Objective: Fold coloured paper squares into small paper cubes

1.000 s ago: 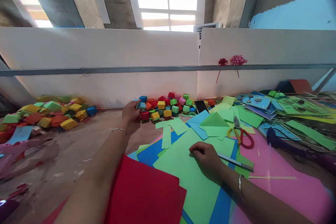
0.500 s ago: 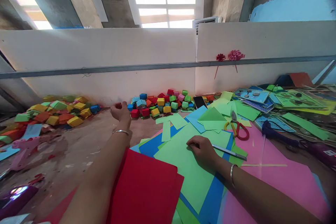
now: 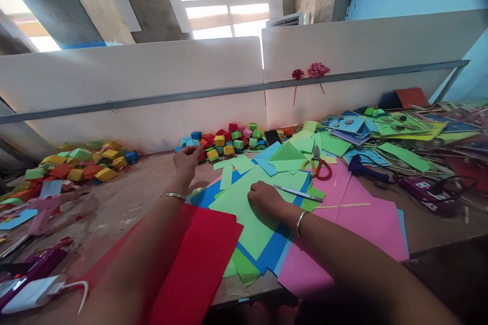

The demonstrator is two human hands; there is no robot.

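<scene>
My left hand reaches to the front left edge of a pile of small coloured paper cubes. Its thumb and fingers are pinched together beside a red cube, and I cannot make out what is between them. On a light green paper sheet rests my right hand, fingers curled closed, their tips hidden. A slim silver cutter knife lies just beyond it. Red paper sheets lie under and beside my left forearm. Blue sheets show beneath the green one.
Scissors with red and yellow handles lie on the papers, near a pink sheet. Another cube pile, a pink glue gun and a white plug are left. Decorated cards and a purple device are right.
My left hand has moved right, from beside the cube pile to in front of its left edge. My right hand has shifted slightly on the green sheet. The view has tilted and turned right.
</scene>
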